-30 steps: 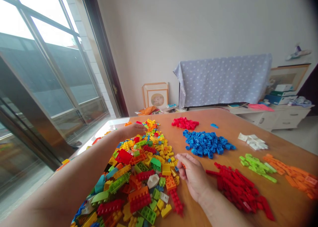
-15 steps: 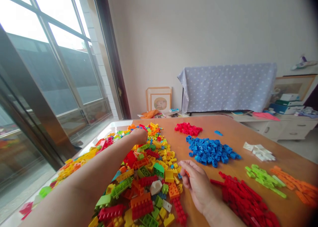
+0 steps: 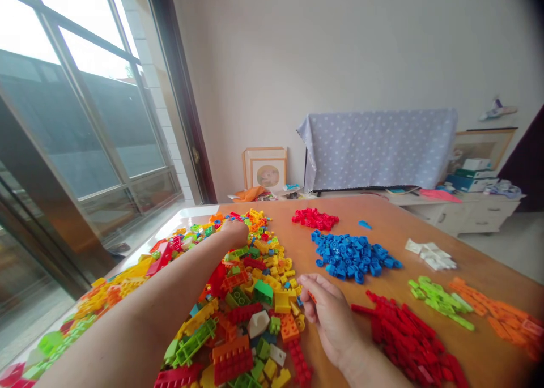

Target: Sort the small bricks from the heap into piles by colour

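My left arm stretches across a big mixed heap of toy building bricks [image 3: 242,314]. My left hand [image 3: 236,233] is down among the bricks at the heap's far end, its fingers hidden by the back of the hand. Close to the heap's right edge, my right hand [image 3: 329,314] is closed, and a bit of an orange brick [image 3: 312,297] shows between its fingers. Just beyond it lies a pile of small blue bricks [image 3: 351,255]. Long red bricks [image 3: 412,337] are piled to its right.
Farther back on the brown table [image 3: 293,246] are small red bricks [image 3: 315,219] and one blue piece [image 3: 364,225]. Toward the right lie white pieces [image 3: 431,255], lime-green pieces [image 3: 440,300] and orange strips [image 3: 493,311]. A window [image 3: 89,105] stands left.
The view has shifted slightly, so most things sit a little farther left. Both hands keep nearly the same places over the table, the right still closed round the orange brick.
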`<state>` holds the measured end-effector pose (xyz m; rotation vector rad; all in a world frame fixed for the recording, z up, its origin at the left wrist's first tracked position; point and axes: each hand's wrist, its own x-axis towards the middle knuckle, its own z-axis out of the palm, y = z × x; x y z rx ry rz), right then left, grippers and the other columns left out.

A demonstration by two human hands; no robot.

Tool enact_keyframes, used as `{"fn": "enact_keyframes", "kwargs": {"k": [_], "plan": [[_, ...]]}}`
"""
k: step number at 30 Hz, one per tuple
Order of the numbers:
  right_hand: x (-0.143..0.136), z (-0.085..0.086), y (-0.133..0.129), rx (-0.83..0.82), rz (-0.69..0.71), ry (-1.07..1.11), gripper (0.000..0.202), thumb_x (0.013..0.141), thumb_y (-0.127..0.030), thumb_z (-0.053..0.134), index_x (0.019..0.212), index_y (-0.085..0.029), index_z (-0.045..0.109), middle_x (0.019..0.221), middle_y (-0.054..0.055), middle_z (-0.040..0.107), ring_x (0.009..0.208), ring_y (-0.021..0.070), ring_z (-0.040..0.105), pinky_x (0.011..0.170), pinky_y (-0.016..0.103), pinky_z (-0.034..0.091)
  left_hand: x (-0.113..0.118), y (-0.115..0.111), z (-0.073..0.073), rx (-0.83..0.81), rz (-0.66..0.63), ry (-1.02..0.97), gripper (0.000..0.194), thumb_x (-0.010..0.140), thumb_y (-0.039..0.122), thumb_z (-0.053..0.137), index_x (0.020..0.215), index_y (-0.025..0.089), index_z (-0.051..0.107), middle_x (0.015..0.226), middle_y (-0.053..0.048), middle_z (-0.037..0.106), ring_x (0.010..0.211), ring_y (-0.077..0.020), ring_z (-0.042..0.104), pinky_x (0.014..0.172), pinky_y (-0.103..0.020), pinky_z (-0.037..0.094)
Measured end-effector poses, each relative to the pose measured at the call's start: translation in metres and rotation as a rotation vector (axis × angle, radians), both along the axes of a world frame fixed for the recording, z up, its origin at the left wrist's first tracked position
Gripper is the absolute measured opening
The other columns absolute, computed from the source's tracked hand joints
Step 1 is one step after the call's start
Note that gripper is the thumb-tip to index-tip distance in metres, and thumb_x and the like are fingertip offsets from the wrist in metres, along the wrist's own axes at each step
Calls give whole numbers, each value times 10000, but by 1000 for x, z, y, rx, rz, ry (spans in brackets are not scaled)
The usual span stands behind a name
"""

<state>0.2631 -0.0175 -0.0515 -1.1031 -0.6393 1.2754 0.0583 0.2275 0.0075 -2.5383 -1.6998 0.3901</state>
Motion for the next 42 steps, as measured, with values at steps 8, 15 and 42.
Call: {"fn": "enact_keyframes", "kwargs": {"k": [8, 15, 42], "plan": [[-1, 12, -2, -86, 117, 396, 250, 844, -409, 744, 877, -165, 700, 685, 0, 595, 513, 75, 446, 452, 192, 270, -1, -20, 31, -18, -174, -355, 238, 796, 316, 661, 966, 193, 773, 979, -76, 741, 906, -247, 660, 828, -354, 495], [1, 19, -1, -59, 161, 572, 214, 932, -346, 612, 961, -163, 718, 897, 108, 732, 704, 145, 648, 528, 208, 440, 22, -89, 51, -144, -560, -673, 216, 864, 328, 674, 1024, 202, 746, 1025, -47, 718, 931, -171, 648, 846, -261, 500], [-1, 25, -5, -59, 239, 522, 180, 814, -190, 701, 987, -145, 687, 759, 43, 695, 595, 101, 587, 499, 170, 415, 47, -142, 43, -323, -609, -771, 180, 876, 331, 709, 990, 195, 744, 972, -38, 724, 889, -156, 660, 794, -252, 510]]}}
